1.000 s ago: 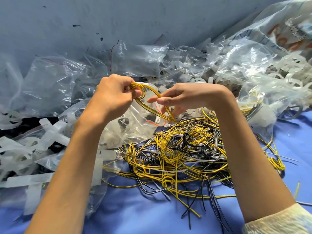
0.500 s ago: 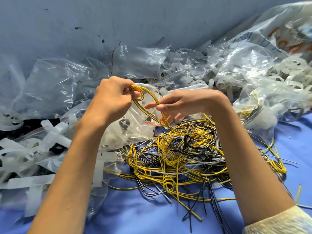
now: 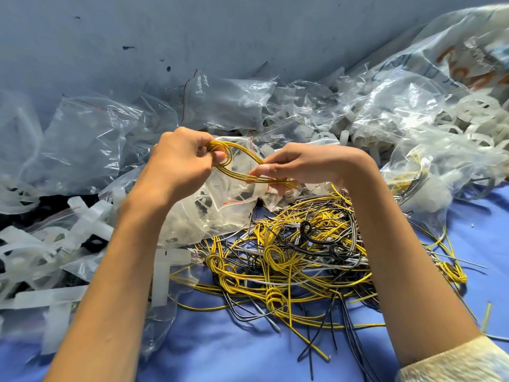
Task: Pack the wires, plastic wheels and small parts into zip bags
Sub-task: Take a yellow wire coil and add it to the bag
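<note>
A looped bundle of yellow wire [image 3: 242, 172] hangs in the air between my two hands, above the table. My left hand [image 3: 180, 161] grips its coiled left end with curled fingers and thumb. My right hand [image 3: 303, 166] pinches the straighter strands at the right between thumb and fingers. Below them lies a tangled pile of yellow, black and white wires [image 3: 297, 260] on the blue cloth. A clear zip bag [image 3: 214, 205] with small parts inside lies just under my hands.
Several clear zip bags [image 3: 91, 139] heap against the blue-grey wall. White plastic strips and wheels [image 3: 49, 244] spread at the left; more white rings [image 3: 479, 111] sit in bags at the right. Bare blue cloth [image 3: 234, 346] shows near the front.
My hands have lifted the yellow bundle clear of the pile. The right hand has closed its thumb and fingers onto the strands, and the loop lies flatter and more stretched between both hands.
</note>
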Motion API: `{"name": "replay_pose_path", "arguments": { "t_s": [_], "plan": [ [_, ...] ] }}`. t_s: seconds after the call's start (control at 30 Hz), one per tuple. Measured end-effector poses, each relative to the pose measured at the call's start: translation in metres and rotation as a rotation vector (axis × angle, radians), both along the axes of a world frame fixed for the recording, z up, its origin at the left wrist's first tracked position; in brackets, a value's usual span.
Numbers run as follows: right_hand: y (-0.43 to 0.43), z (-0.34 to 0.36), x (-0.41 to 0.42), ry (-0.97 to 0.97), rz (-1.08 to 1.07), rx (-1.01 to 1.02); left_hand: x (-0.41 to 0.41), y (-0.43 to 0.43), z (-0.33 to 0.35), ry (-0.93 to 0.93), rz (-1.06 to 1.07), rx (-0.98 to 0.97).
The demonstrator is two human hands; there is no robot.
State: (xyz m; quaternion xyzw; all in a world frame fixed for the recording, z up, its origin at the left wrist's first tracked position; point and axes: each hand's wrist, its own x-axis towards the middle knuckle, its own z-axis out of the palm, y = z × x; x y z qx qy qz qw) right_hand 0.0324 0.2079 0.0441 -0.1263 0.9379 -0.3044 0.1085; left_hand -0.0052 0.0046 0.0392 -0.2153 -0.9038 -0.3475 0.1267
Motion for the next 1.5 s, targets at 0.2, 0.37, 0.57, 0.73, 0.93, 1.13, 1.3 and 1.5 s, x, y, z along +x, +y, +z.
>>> {"name": "replay_pose_path", "arguments": {
  "t_s": [0.2,0.37,0.57,0.73,0.93,1.13,1.3,1.5],
  "plan": [
    [0.006,0.004,0.001,-0.017,-0.083,-0.141,0.001,-0.001,0.000,-0.012,0.010,-0.090],
    [0.005,0.011,0.004,0.030,-0.176,-0.116,0.006,-0.001,0.006,0.009,-0.010,-0.097],
    [0.003,0.018,0.005,0.239,-0.155,0.033,0.015,-0.001,0.017,0.038,-0.035,-0.081],
    [0.008,0.022,0.006,0.393,-0.173,0.082,0.017,-0.006,0.022,0.028,-0.071,-0.089],
    [-0.005,0.019,0.002,0.481,-0.167,-0.004,0.019,0.001,0.021,0.012,-0.087,-0.022],
    [-0.036,0.010,-0.002,0.508,0.028,-0.052,0.021,0.012,0.017,0.068,-0.065,0.004],
    [-0.044,0.003,-0.006,0.535,0.061,-0.128,0.023,0.012,0.021,0.037,-0.063,0.168],
    [-0.052,-0.002,-0.007,0.520,0.113,0.075,0.023,0.012,0.021,0.107,-0.054,0.220]
  ]
}}
